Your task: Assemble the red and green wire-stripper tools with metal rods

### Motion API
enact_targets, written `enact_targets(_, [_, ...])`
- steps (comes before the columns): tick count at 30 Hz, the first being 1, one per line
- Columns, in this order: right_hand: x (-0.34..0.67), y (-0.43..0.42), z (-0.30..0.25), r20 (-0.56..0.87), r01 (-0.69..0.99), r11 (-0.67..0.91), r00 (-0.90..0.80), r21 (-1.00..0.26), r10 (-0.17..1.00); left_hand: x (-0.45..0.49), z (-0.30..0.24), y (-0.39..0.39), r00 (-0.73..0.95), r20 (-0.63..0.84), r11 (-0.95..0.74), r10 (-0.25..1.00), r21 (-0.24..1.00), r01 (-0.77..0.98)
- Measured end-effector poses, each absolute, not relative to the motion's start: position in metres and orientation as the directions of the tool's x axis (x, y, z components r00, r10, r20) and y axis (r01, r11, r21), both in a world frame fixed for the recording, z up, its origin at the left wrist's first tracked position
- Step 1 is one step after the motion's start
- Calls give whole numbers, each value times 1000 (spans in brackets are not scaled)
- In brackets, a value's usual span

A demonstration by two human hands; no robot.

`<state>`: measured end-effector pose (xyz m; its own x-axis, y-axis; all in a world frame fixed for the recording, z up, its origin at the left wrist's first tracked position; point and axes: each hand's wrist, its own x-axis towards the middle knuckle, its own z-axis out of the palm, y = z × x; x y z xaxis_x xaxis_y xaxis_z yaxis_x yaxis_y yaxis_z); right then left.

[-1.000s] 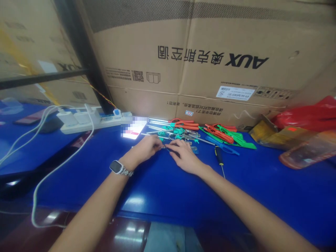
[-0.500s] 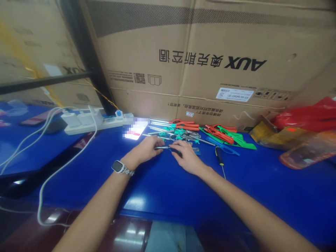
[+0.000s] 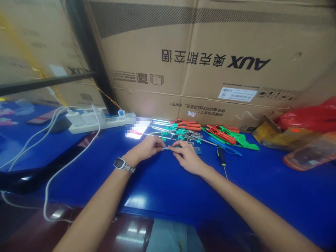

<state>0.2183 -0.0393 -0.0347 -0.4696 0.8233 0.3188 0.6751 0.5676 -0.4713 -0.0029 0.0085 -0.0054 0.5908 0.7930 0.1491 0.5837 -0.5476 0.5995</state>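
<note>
My left hand and my right hand meet over the blue table. Both pinch a thin metal tool between their fingertips, each at one end. The tool is small and I cannot make out its kind. A watch sits on my left wrist. Just beyond my hands lies a pile of small hand tools with green and orange handles. A lit phone lies to the left of the pile.
A black-handled screwdriver lies right of my right hand. Green and orange plastic tools lie further right. A white power strip with cables sits at the left. A large cardboard box stands behind; red bags at the right.
Both hands stay together on the thin tool, with only small finger movements. The camera has shifted slightly, so the scene sits a little to the right.
</note>
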Motion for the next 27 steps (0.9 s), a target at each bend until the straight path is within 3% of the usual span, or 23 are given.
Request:
enact_targets(4, [216, -42, -33, 323, 681, 556, -452, -477, 831, -3, 0, 5, 606, 170, -590, 777, 532, 607])
enact_targets(10, [216, -44, -23, 391, 642, 542, -378, -543, 839, 0, 4, -1, 581, 197, -583, 790, 535, 611])
enact_targets(19, [232, -25, 0, 439, 647, 529, -315, -549, 842, -7, 10, 3, 423, 382, -570, 821, 517, 639])
enact_targets(27, [265, -23, 8, 415, 741, 434, -229, -513, 881, 31, 20, 5, 582, 319, -660, 748, 442, 607])
